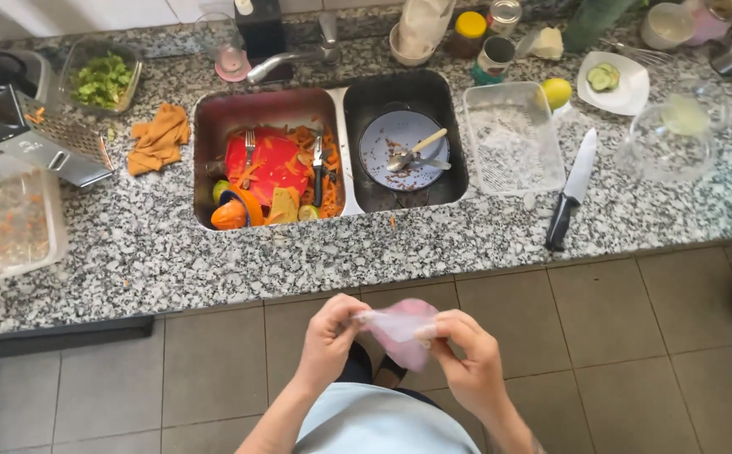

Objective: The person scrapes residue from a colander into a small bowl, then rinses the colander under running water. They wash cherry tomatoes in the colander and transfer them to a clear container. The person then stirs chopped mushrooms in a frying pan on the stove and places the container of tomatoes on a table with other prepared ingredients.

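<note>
Evidently both hands, left hand [326, 335] and right hand [465, 346], pinched a thin pink plastic bag [401, 329] between them, seemingly working it open. Separating its layers likely demanded a gentle fingertip rub.

Bright, even daylight, soft shadows, slight wide-angle bending and blur at edges.

Back edge of bench [433, 244], right of tap: squat jar [469, 34] with yellow lid and dark contents; beside it an upright tin can [495, 57], silver top, teal-banded label; behind, a second tin can [505, 14], metal lid, pale label. Pink thin plastic bag [401, 330] pinched between fingers of both hands, above floor tiles.
</note>
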